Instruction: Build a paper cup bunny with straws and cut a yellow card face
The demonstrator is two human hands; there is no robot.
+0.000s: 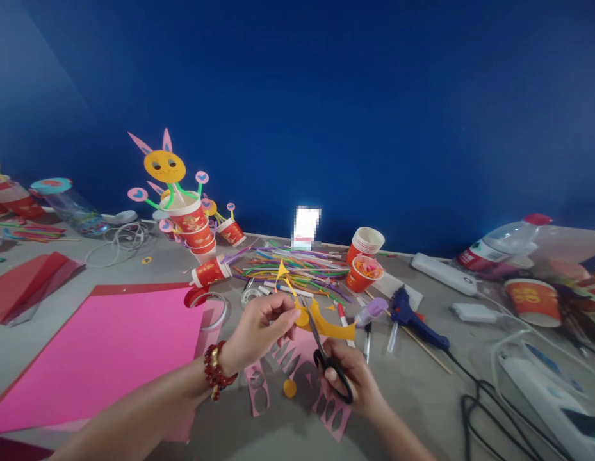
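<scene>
My left hand [273, 323] pinches a small yellow paper piece [302, 316] between thumb and fingers. My right hand [352, 374] grips black-handled scissors [320, 339], whose blades lie at the edge of that paper. A curved yellow paper strip [333, 325] hangs just right of the blades, and a thin pointed yellow scrap [282, 270] rises above my left fingers. Below, on the table, lie a yellow paper circle [290, 388] and pink paper offcuts [336, 416] with oval holes.
Pink paper sheets [114, 346] cover the left side. Behind my hands lie many pipe cleaners [297, 266]; red paper cups [364, 274] stand to their right. A blue glue gun [417, 320] with a black cord is at right. A cup figure with a yellow face [164, 168] stands back left.
</scene>
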